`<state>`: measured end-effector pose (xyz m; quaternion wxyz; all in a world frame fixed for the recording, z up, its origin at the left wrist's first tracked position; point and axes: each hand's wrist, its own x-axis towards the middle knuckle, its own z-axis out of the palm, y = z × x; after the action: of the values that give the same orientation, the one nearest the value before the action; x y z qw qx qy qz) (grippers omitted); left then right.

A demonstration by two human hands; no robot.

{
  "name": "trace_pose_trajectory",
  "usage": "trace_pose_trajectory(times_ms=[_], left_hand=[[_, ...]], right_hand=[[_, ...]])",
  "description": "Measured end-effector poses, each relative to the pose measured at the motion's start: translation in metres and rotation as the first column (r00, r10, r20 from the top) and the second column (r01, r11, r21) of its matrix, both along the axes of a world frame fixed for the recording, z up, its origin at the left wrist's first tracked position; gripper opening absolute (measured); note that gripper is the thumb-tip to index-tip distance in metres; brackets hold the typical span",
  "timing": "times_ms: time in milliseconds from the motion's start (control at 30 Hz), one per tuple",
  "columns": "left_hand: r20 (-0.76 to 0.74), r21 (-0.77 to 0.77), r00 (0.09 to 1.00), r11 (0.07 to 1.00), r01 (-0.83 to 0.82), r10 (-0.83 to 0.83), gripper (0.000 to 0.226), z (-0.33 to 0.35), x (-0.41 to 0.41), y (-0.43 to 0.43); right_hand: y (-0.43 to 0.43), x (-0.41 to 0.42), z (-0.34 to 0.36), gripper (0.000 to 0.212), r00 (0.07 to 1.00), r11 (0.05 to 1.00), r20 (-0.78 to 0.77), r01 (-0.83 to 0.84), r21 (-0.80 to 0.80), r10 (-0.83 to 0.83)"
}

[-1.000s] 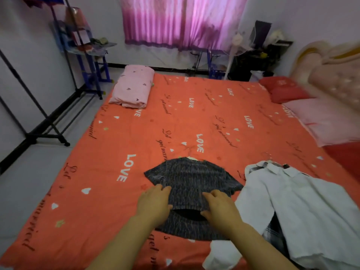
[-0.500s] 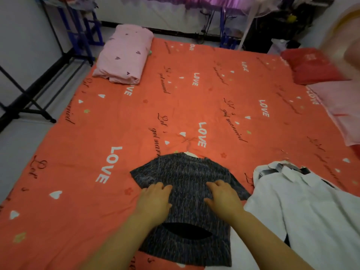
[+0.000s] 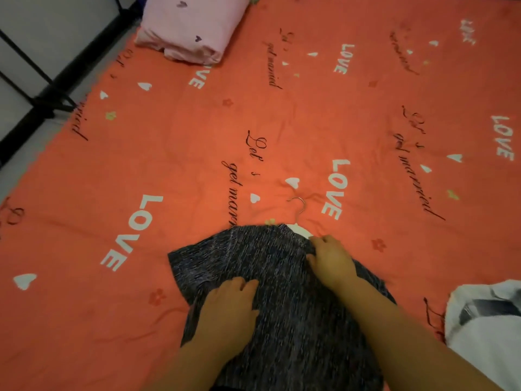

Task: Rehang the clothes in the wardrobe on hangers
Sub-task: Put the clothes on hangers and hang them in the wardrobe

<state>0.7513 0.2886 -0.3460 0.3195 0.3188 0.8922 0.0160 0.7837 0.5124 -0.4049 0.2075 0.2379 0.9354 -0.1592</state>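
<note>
Leans over an orange bed (image 3: 197,150) printed with LOVE. Has a dark top (image 3: 253,263) spread flat at the bed's near edge, about midway along it, neck pointing toward the far edge. Presses the left hand (image 3: 225,309) palm down on the top's left side, fingers straight and close together on the cloth. Sets the right hand (image 3: 332,261) at the neck of the top, touching the cloth just beside a white hanger (image 3: 298,228). Bends the fingers there, yet too blurred to tell whether pinching the cloth or only resting on it. Leaves the hanger's white body poking out of the neck, its metal hook lying on the bed beyond. Toward the near right corner, a white shirt (image 3: 490,334), near the top, not touching it. Toward the far left corner, a pink pillow (image 3: 189,26). Past the left edge, on the floor, a black rack (image 3: 50,91).
</note>
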Motion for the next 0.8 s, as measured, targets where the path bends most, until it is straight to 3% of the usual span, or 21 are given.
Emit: trace_pose_trajectory(times_ms=[233,433,633,800], left_hand=[[0.023,-0.019,0.999,0.999,-0.028,0.028,0.058,-0.038,-0.012,0.009],[-0.016,0.02,0.999,0.999,-0.049,0.049,0.057,-0.044,-0.02,0.018],[-0.113,0.109,0.99,0.991,-0.073,0.086,0.057,-0.02,-0.019,0.011],[-0.221,0.169,0.967,0.981,-0.09,0.127,0.058,0.028,-0.013,-0.009]], right_hand=[[0.015,-0.036,-0.056,0.042,0.996,0.997,-0.085,0.018,0.072,-0.012],[0.012,-0.034,-0.063,0.036,0.989,0.986,-0.149,0.04,0.163,-0.015],[-0.003,-0.019,-0.011,0.037,0.902,0.997,-0.428,0.074,0.037,-0.052],[-0.033,-0.002,0.065,0.039,0.802,0.994,-0.588,-0.05,0.102,0.101]])
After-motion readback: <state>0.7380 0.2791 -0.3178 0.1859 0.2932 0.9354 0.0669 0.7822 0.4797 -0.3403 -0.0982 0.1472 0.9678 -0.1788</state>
